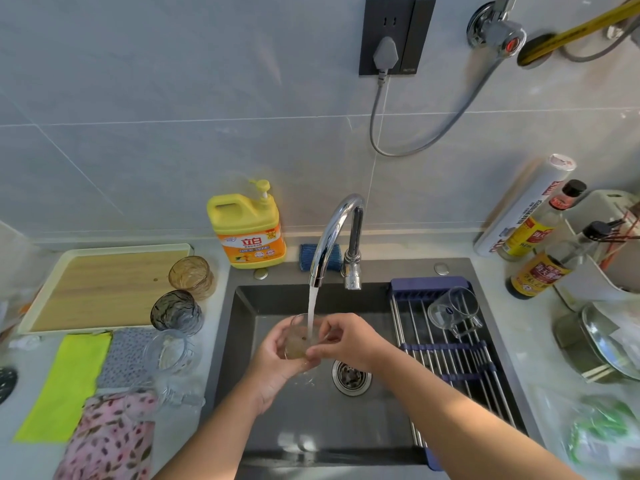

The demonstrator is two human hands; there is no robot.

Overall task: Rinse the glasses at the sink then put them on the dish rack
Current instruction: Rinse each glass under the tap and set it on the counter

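Clasped in curled fingers of the left hand [273,358] and right hand [346,341], the wetted small clear glass [298,342] could be dropped.

person: two forearms and two hands, all above the sink [311,420] | left hand [273,362]: bare | right hand [346,341]: bare | forearms: bare up to the frame edge, broad, tapering toward the wrists

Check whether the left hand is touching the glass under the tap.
Touching. The head view shows the left hand wrapped round the glass, its fingers curled against the glass's side with no gap.
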